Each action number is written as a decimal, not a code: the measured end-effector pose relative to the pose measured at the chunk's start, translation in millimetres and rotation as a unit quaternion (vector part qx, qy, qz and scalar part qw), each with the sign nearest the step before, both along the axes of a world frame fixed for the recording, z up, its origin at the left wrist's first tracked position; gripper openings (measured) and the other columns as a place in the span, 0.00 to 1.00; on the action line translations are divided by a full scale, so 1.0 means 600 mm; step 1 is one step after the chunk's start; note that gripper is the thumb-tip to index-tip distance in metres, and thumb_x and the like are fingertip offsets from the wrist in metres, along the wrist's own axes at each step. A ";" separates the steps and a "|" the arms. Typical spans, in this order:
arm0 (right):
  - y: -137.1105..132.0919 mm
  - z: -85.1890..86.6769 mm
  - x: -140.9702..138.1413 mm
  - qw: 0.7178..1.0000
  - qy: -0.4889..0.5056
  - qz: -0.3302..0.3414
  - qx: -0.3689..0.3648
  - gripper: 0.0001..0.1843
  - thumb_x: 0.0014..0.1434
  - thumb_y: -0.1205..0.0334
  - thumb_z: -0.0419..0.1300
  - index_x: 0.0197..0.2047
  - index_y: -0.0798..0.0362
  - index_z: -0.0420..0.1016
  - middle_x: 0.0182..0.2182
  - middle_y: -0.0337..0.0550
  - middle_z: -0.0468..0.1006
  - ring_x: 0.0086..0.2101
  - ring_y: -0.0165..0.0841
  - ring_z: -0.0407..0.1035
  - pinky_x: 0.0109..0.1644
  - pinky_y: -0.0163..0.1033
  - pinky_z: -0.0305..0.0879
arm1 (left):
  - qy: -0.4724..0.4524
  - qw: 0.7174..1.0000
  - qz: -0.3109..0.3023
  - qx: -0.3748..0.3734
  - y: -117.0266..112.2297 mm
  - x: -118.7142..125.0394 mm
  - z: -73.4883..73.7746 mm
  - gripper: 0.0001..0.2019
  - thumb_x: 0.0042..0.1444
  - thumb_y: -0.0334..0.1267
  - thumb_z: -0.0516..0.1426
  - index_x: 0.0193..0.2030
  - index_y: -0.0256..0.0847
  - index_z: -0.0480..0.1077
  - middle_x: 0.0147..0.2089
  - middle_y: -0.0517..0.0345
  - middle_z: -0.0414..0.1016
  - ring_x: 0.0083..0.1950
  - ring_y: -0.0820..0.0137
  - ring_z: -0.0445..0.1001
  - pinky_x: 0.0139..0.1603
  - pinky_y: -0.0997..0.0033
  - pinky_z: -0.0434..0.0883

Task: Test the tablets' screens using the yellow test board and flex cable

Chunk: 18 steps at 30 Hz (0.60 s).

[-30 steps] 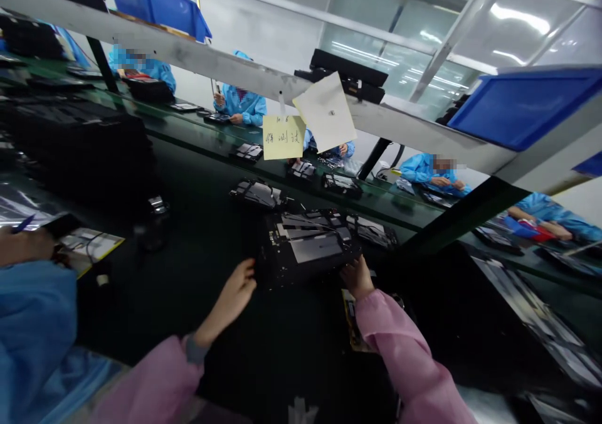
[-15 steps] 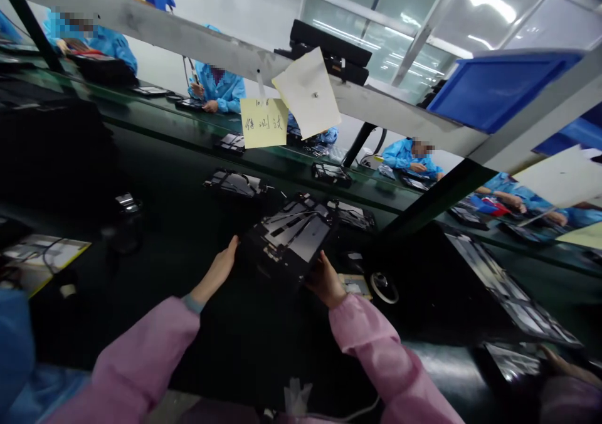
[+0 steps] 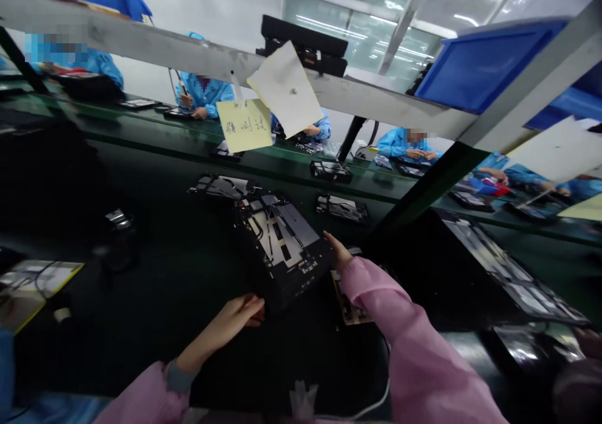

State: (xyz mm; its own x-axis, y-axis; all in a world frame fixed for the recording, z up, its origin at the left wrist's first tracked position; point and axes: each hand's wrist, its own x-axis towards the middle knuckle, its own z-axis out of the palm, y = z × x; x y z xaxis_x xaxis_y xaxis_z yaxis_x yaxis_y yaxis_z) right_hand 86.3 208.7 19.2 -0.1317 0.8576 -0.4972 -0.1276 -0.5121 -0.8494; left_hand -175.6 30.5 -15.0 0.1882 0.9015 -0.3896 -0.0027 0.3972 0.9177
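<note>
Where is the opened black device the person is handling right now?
Head view, centre: the open black device sits between the left hand at its near corner and the right hand at its right edge, over the dark green bench.

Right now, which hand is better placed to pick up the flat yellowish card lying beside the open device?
Probably the right hand: it touches the right edge of the open device, right beside the card. The left hand grips the near corner, farther away.

L hand (image 3: 235, 317) & R hand (image 3: 337, 253) grip black open device (image 3: 279, 245) over dark bench (image 3: 155, 286).
</note>
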 end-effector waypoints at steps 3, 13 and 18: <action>-0.055 -0.019 0.035 0.998 -0.013 -0.008 -0.060 0.18 0.59 0.44 0.54 0.37 0.51 0.73 0.32 0.45 0.78 0.36 0.39 0.73 0.47 0.54 0.66 | -0.042 0.997 -0.056 -0.040 0.010 0.010 0.006 0.21 0.45 0.56 0.62 0.33 0.38 0.70 0.36 0.53 0.76 0.45 0.59 0.77 0.51 0.58 0.73; -0.028 0.015 0.014 0.998 0.060 -0.007 -0.019 0.29 0.62 0.37 0.45 0.48 0.50 0.73 0.39 0.47 0.80 0.41 0.40 0.75 0.49 0.48 0.68 | -0.039 0.996 -0.082 -0.002 0.062 0.134 -0.014 0.16 0.45 0.48 0.62 0.36 0.38 0.69 0.38 0.54 0.72 0.47 0.63 0.74 0.50 0.61 0.71; 0.031 0.026 -0.012 0.996 0.070 0.051 -0.016 0.32 0.61 0.36 0.47 0.49 0.53 0.75 0.38 0.48 0.81 0.41 0.41 0.76 0.49 0.48 0.70 | -0.021 0.998 -0.046 0.045 0.103 0.183 -0.038 0.12 0.48 0.43 0.60 0.36 0.39 0.66 0.35 0.56 0.72 0.41 0.65 0.74 0.46 0.62 0.70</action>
